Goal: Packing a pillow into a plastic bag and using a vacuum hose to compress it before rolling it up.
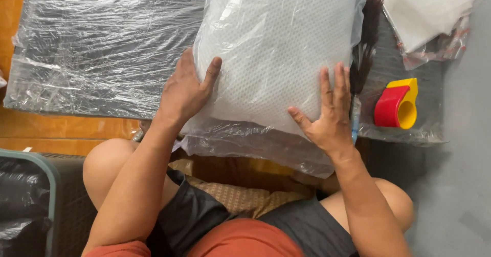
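The person is pressing a white pillow in a clear plastic bag [271, 47] down against the black plastic-wrapped slab [102, 47], seemingly settling it into the bag; the left hand [185, 90] is lying spread on its left side, the right hand [327, 119] flat with fingers apart on the right, neither grip closing on anything; sealing the loose bag end by the knees probably calls for gathering it; a red and yellow tape dispenser [396, 104] is sitting to the right, a dark feather duster [365, 42] crowding the pillow's edge.
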